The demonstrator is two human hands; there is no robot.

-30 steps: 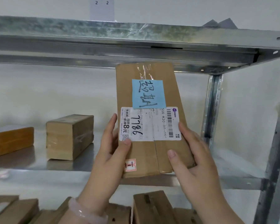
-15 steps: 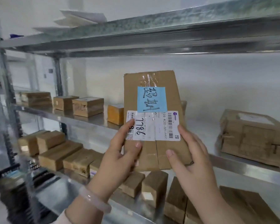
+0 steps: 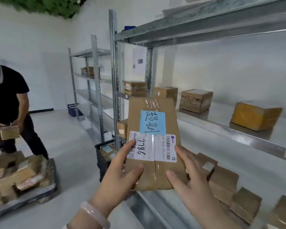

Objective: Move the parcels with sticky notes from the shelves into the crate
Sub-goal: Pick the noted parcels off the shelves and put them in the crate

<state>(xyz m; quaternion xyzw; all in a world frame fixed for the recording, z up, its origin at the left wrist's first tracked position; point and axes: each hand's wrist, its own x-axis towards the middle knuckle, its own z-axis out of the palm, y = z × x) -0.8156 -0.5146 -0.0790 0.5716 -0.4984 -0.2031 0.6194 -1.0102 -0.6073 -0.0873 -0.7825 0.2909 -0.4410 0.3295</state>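
One pale bracelet [image 3: 94, 215] rings the left wrist. Two hands hold one flat brown parcel [image 3: 153, 104] upright in the air beside the shelves: the left hand [image 3: 120, 176] grips its lower left edge and the right hand [image 3: 188, 182] its lower right, thumbs on the front. It carries one blue sticky note [image 3: 152, 122] with handwriting I cannot read, and one white label [image 3: 153, 148] marked "7786", printed "516-K20", with one barcode. Behind it on the floor stands one black crate [image 3: 104, 146] holding parcels. Four boxes [image 3: 196, 100] sit on the middle shelf [image 3: 238, 131]. Far left, another person [image 3: 7, 96] holds one small box [image 3: 8, 132]
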